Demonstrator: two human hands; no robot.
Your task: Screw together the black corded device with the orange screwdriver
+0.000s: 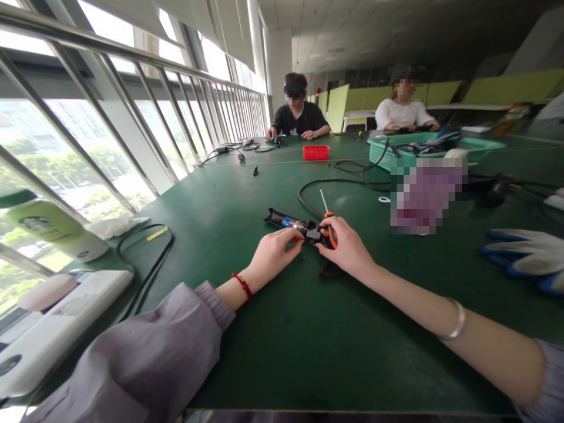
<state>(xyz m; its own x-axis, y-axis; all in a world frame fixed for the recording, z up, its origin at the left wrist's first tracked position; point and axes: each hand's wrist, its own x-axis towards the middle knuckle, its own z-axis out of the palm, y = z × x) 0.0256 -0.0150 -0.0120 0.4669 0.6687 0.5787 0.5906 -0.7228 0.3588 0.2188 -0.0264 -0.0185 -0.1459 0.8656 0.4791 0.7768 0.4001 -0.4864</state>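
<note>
In the middle of the green table lies a black gun-shaped tool [278,218], its housing apparently opened, with a blue and a metallic part showing inside. My left hand [277,252] is closed, thumb and forefinger pinched at the tool's middle. My right hand [348,249] is closed around a screwdriver [331,233] with an orange and black handle, its shaft pointing up and away. The right fingertips also touch a small dark grey part [314,236] on the tool. The tool's dark handle [329,268] shows below my right hand. What lies between the fingertips is partly hidden.
Beyond my hands are a red tray [316,153], a green basket [381,154] and black cables [343,181]. Gloves [529,252] lie right; a bottle [53,226] and white device [83,317] stand left. Two people [304,120] sit opposite. A metal railing [176,76] runs along the left.
</note>
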